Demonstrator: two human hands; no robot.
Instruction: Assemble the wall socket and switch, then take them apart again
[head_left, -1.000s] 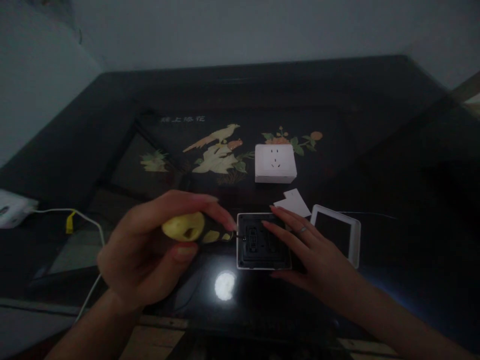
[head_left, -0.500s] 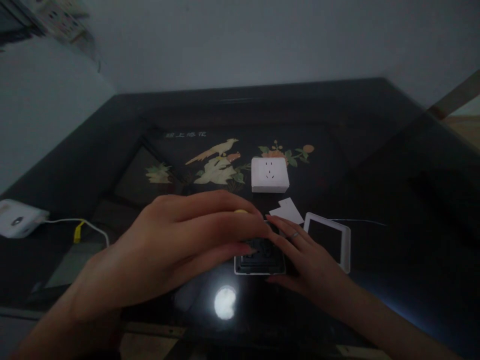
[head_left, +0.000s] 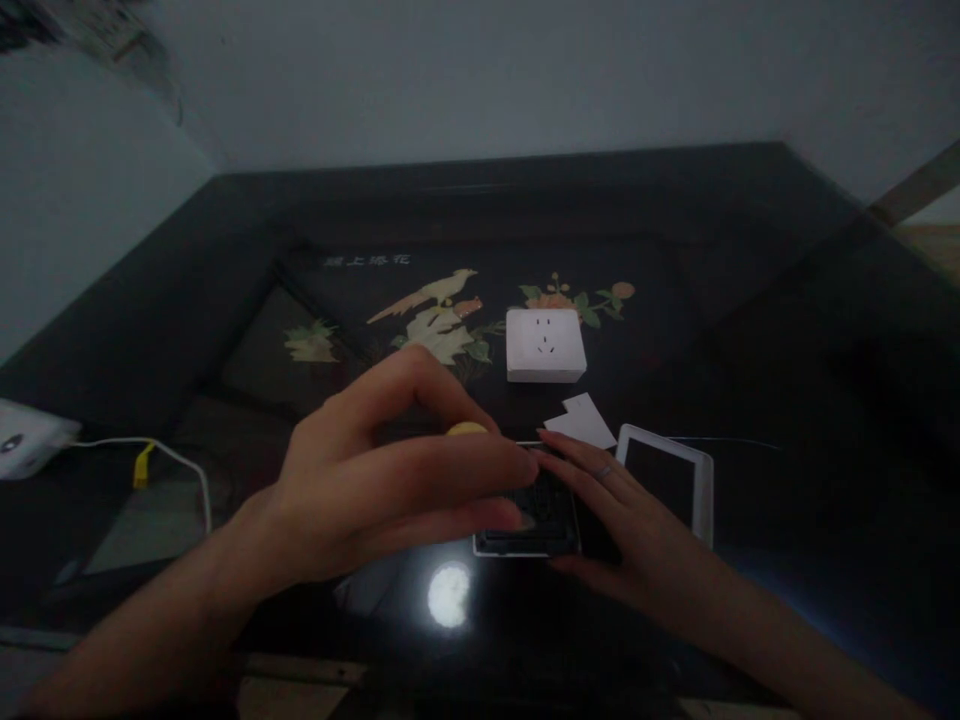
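The black panel (head_left: 553, 512) lies on the desk (head_left: 420, 640), dark and moulded on top with a thin white edge; its far left part is hidden by the left hand (head_left: 360, 480). That hand is curled around a tool, of which only a bit of yellow handle (head_left: 466, 428) shows above the fingers. The right hand (head_left: 626, 510) grips the panel's right side, fingers at the far edge, thumb at the near one. Just beyond lie a white card (head_left: 581, 422) and a white socket box (head_left: 546, 345); a white frame (head_left: 703, 500) lies to the right. A second ago the handle was tilted sideways in plain view and more of the panel showed.
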